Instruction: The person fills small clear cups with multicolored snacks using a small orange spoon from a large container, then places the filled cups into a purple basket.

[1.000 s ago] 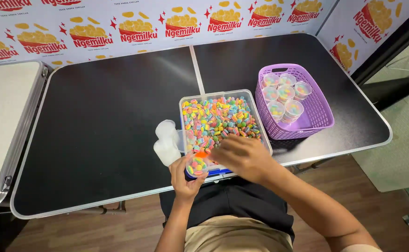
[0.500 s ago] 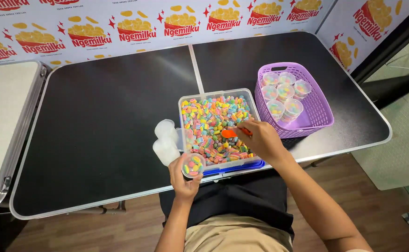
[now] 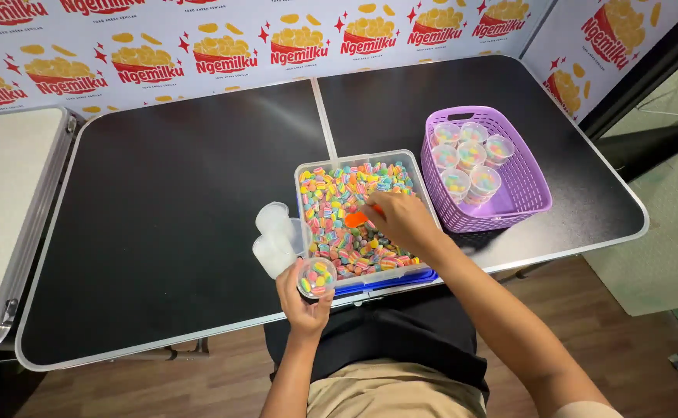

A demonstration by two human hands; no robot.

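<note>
Black table lies open left of both hands, seemingly.

We see a black folding table with a pale metal rim and a seam running across its middle. Directly on it, near the front edge, sits a clear plastic tub full of striped, many-coloured sweets. Just left of the tub lie some empty clear cups, touching its wall. Right of the tub, close beside it, stands a purple basket holding filled lidded cups.
</note>
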